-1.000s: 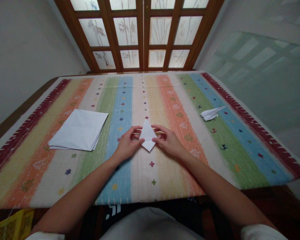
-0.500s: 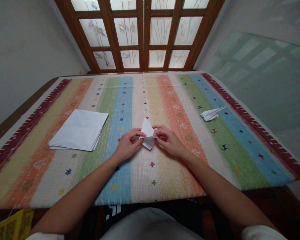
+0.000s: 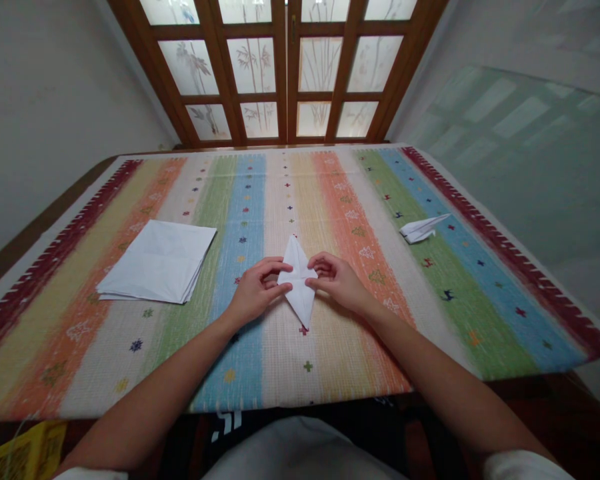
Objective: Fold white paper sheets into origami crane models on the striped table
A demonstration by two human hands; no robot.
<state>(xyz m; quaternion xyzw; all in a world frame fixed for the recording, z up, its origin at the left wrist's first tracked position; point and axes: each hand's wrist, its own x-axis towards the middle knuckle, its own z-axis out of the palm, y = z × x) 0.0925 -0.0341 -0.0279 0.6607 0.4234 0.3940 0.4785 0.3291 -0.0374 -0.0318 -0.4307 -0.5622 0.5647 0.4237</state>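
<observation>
While we work over a striped tablecloth [image 3: 260,380], a stack of folded white paper [image 3: 157,261] lies to the left. At centre, our left hand [image 3: 257,291] and right hand [image 3: 337,284], both half-curled, pinch the side corners of a long paper diamond [image 3: 298,283], fingers hiding its middle; grip strength is impossible to judge. A paper plane [image 3: 420,229] sits far right.

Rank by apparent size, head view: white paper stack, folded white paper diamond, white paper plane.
1. Stack of white paper sheets
2. Folded white paper diamond
3. White paper plane, farther from camera, so unsure against the diamond.
</observation>
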